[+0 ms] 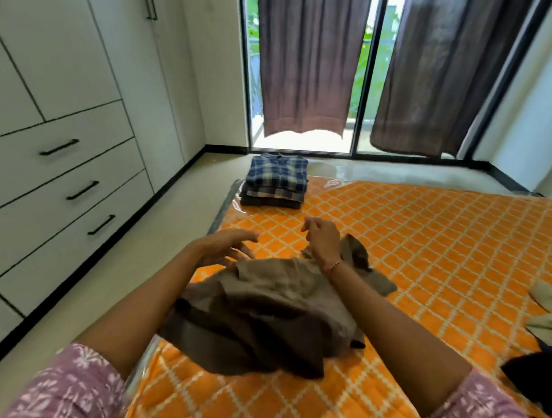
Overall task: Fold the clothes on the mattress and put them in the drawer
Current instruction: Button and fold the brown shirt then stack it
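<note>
A crumpled brown-grey garment (265, 308) lies on the orange patterned mattress (439, 252) in front of me. My left hand (226, 246) hovers over its far left edge with fingers spread and relaxed, holding nothing. My right hand (322, 238) is above the garment's far right part, fingers loosely curled; whether it pinches the cloth is unclear. A stack of folded clothes (275, 185), a blue plaid shirt on top, sits at the mattress's far left corner. White drawers with black handles (81, 189) stand closed along the left wall.
Unfolded pale garments (546, 312) and a dark one (534, 383) lie at the mattress's right edge. A strip of light floor (135, 260) runs between mattress and wardrobe. Dark curtains (308, 63) hang at the glass doors beyond.
</note>
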Tool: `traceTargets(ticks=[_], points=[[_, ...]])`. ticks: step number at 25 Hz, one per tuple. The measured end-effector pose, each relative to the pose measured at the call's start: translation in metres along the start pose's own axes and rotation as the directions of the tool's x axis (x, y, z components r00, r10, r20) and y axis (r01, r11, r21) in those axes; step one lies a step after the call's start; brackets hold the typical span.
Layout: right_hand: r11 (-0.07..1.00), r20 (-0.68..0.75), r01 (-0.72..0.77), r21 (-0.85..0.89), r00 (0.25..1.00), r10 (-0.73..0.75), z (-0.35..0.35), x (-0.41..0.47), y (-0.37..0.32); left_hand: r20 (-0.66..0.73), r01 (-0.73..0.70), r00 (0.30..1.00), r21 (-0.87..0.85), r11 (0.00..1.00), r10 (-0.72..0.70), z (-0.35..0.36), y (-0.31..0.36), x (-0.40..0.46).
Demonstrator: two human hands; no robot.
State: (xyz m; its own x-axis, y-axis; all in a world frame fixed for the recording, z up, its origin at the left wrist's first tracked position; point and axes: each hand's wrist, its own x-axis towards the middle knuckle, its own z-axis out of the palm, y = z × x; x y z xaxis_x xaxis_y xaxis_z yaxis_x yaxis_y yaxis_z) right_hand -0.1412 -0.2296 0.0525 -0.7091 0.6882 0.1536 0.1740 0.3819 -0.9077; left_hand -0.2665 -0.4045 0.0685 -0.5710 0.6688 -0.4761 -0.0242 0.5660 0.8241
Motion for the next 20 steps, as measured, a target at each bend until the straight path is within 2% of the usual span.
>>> traceTargets(ticks=[1, 2, 3, 4, 5, 6, 8, 9, 10, 11, 12, 13, 15, 16, 17, 18, 19, 20], points=[[1.0, 0.061, -0.004, 0.013, 0.998, 0.003, 0.003, 0.001, -0.003, 0.002, 0.022, 1.0, 0.097, 0.995, -0.022, 0.001, -0.009, -0.007], [0.994, 0.205, 0.052, -0.093, 0.978, -0.032, 0.009, -0.004, -0.003, -0.018, 0.065, 0.998, 0.233, 0.97, -0.062, 0.002, -0.026, -0.01], [0.963, 0.401, 0.138, -0.23, 0.915, -0.036, 0.019, -0.019, 0.005, -0.02, 0.124, 0.992, 0.344, 0.931, -0.125, 0.008, -0.049, -0.015], [0.917, 0.577, 0.22, -0.334, 0.817, 0.014, 0.028, -0.036, 0.018, 0.015, 0.146, 0.986, 0.399, 0.905, -0.166, 0.017, -0.072, -0.015], [0.869, 0.693, 0.279, -0.409, 0.714, 0.097, 0.037, -0.058, 0.036, 0.078, 0.141, 0.979, 0.408, 0.902, -0.189, 0.029, -0.095, -0.018], [0.819, 0.748, 0.32, -0.475, 0.637, 0.185, 0.045, -0.081, 0.055, 0.104, 0.104, 0.981, 0.427, 0.898, -0.163, 0.041, -0.119, -0.018], [0.667, 0.755, 0.463, -0.584, 0.61, 0.239, 0.06, -0.116, 0.08, 0.011, 0.04, 0.998, 0.564, 0.825, -0.056, 0.057, -0.15, -0.02], [0.582, 0.746, 0.535, -0.613, 0.634, 0.203, 0.067, -0.126, 0.087, -0.109, 0.05, 0.994, 0.602, 0.797, 0.02, 0.061, -0.152, -0.019], [0.505, 0.735, 0.587, -0.633, 0.66, 0.154, 0.073, -0.137, 0.091, -0.217, 0.05, 0.971, 0.591, 0.805, 0.099, 0.062, -0.154, -0.017], [0.461, 0.714, 0.602, -0.652, 0.693, 0.103, 0.077, -0.144, 0.096, -0.275, 0.051, 0.954, 0.544, 0.837, 0.12, 0.061, -0.153, -0.016], [0.464, 0.684, 0.592, -0.659, 0.729, 0.043, 0.077, -0.145, 0.098, -0.305, 0.036, 0.941, 0.527, 0.849, 0.149, 0.061, -0.147, -0.015], [0.518, 0.652, 0.558, -0.648, 0.759, -0.002, 0.075, -0.141, 0.098, -0.33, 0.041, 0.933, 0.496, 0.867, 0.145, 0.059, -0.141, -0.012], [0.754, 0.583, 0.37, -0.542, 0.812, 0.021, 0.07, -0.135, 0.089, -0.384, 0.037, 0.916, 0.367, 0.93, 0.115, 0.056, -0.129, -0.006], [0.877, 0.551, 0.235, -0.419, 0.834, 0.04, 0.068, -0.132, 0.08, -0.414, 0.038, 0.906, 0.299, 0.953, 0.093, 0.054, -0.117, -0.003], [0.943, 0.536, 0.155, -0.294, 0.844, 0.028, 0.068, -0.13, 0.071, -0.427, 0.033, 0.901, 0.233, 0.972, 0.071, 0.053, -0.107, 0.001], [0.956, 0.538, 0.164, -0.242, 0.843, -0.008, 0.068, -0.13, 0.062, -0.431, 0.035, 0.9, 0.203, 0.978, 0.058, 0.054, -0.097, 0.007], [0.945, 0.543, 0.202, -0.259, 0.839, -0.031, 0.068, -0.133, 0.055, -0.45, 0.057, 0.891, 0.224, 0.973, 0.051, 0.055, -0.088, 0.011], [0.92, 0.52, 0.247, -0.303, 0.852, -0.058, 0.067, -0.136, 0.05, -0.504, 0.054, 0.863, 0.168, 0.984, 0.039, 0.055, -0.08, 0.013]])
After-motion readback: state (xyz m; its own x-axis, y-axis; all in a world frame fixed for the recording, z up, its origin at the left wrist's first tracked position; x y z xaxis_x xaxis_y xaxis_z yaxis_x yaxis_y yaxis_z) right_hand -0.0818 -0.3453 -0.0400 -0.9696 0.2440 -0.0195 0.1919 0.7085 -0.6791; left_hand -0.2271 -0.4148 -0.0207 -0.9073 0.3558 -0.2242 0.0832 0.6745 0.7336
